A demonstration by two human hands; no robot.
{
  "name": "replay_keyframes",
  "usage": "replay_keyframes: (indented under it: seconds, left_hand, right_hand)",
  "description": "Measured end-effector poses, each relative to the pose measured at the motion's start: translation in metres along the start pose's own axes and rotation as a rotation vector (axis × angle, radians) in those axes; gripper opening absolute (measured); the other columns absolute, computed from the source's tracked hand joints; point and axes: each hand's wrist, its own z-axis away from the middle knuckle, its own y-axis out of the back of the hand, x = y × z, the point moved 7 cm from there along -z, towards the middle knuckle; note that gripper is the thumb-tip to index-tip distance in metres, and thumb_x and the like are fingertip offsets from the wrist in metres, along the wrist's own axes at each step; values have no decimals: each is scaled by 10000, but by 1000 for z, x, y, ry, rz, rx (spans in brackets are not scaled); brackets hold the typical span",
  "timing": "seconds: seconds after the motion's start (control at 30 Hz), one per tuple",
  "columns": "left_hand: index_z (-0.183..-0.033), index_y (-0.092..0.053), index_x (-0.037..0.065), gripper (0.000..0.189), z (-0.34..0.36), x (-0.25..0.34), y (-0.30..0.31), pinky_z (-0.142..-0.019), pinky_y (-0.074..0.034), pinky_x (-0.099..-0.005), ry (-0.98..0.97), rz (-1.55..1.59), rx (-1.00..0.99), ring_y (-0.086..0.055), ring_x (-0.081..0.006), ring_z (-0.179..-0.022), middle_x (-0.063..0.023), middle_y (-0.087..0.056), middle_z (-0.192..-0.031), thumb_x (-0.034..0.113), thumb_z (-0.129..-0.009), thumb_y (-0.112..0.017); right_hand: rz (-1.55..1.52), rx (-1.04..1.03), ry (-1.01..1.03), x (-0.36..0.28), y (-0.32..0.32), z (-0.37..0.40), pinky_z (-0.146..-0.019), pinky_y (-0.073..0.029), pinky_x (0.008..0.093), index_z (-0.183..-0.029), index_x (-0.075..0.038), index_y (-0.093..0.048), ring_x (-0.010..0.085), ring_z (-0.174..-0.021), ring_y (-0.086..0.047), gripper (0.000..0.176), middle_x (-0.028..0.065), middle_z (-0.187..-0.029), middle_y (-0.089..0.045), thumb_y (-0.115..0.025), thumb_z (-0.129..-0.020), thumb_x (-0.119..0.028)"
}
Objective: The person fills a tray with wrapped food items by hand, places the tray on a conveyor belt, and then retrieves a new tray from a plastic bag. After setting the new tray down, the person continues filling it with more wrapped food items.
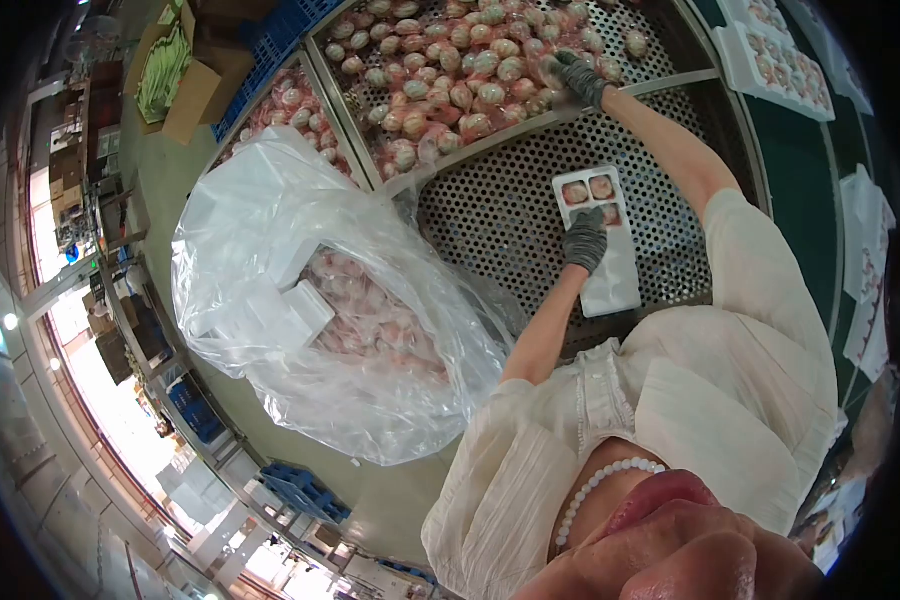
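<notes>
My left hand (585, 241), in a grey striped glove, lies over a white tray (611, 285) with moulded cells. Its fingers are bent around a round pink-and-white wrapped ball (611, 213) in one cell. Two more such balls (600, 187) fill the cells at the tray's far end; the palm hides part of the tray's middle. At the near edge of a big heap of wrapped balls (460, 65) is my right hand (579, 80), gloved alike. Its thumb and fingers are spread apart and partly blurred among the balls.
The tray rests on a perforated metal table (490, 220) with a raised divider (660, 82). To the left stands a large clear plastic bag (370, 400) with more balls inside. Filled white trays (780, 70) lie along the right. A cardboard box (195, 85) sits at the far left.
</notes>
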Motion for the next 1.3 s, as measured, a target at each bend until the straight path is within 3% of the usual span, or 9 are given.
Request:
replay_keyframes:
  seconds: [0.1, 0.17, 0.3, 0.37, 0.5, 0.57, 0.63, 1.0, 1.3]
  left_hand:
    - [-1062, -447, 42, 353, -1, -14, 10, -803, -380, -358, -161, 274, 155, -482, -275, -908, -125, -503, -1003, 258, -786, -409]
    - [-1035, -472, 57, 369, -15, -54, -19, -707, -433, -340, 86, 1244, -159, -516, -227, -819, -91, -531, -924, 331, -793, -427]
    - [-1012, -447, 24, 342, -1, -14, 69, -501, -429, -275, 225, 1872, 248, -513, -145, -623, -64, -532, -777, 273, -781, -495]
    - [-964, -483, 38, 269, -2, -18, 76, -507, -430, -257, 234, 1483, 263, -519, -139, -640, -60, -539, -794, 237, -784, -493]
    - [-857, -525, 44, 127, 22, -34, 57, -502, -416, -243, 421, 1126, 229, -525, -127, -628, -67, -546, -751, 122, -757, -523]
    - [-812, -522, 25, 84, 28, -44, 38, -545, -424, -275, 418, 1094, 313, -528, -145, -650, -82, -553, -737, 65, -739, -511]
    - [-818, -523, 6, 114, 36, -38, 52, -608, -428, -308, 216, 556, 596, -536, -196, -675, -113, -561, -740, 39, -713, -495]
    - [-792, -578, 59, 285, 15, -14, 67, -678, -408, -415, 297, -113, 106, -519, -330, -797, -172, -549, -831, 283, -739, -411]
    - [-937, -530, 7, 215, 41, -37, 24, -679, -422, -285, 308, 1046, 615, -519, -162, -776, -86, -559, -871, 140, -781, -465]
  right_hand:
    - [-841, -209, -335, 30, -7, 31, -480, -451, 248, -974, -48, -460, 154, -697, -528, 357, 59, -872, -525, -504, -761, -331]
    - [-805, -334, -263, 22, -10, 74, -410, -412, 211, -921, -51, -473, 124, -597, -516, 346, 28, -815, -534, -483, -770, -362]
    - [-922, -354, -573, 31, -41, 174, -334, -372, 198, -869, -52, -479, 112, -491, -480, 353, 27, -701, -524, -426, -793, -393]
    - [-932, -964, -542, 35, -68, 222, -314, -351, 187, -850, -51, -476, 111, -454, -475, 376, 37, -673, -522, -399, -799, -415]
    - [-644, -150, -607, 83, -60, 250, -305, -330, 202, -819, -79, -475, 104, -405, -467, 383, 50, -604, -522, -341, -810, -437]
    - [-577, -181, -545, 75, -60, 268, -398, -404, 241, -952, -47, -465, 133, -479, -501, 406, 85, -698, -531, -432, -780, -413]
    - [364, 2, 169, 24, -45, 284, -557, -446, 275, -1105, -22, -386, 166, -646, -538, 514, 127, -849, -514, -536, -734, -345]
    - [700, -91, 340, 82, -62, 269, -714, -403, 361, -1083, -59, -428, 293, -848, -505, 372, 150, -932, -528, -462, -753, -229]
    - [1087, -473, 52, 52, -78, 236, -473, -429, 360, -766, -11, -560, 250, -539, -531, 210, 140, -665, -566, -517, -705, -207]
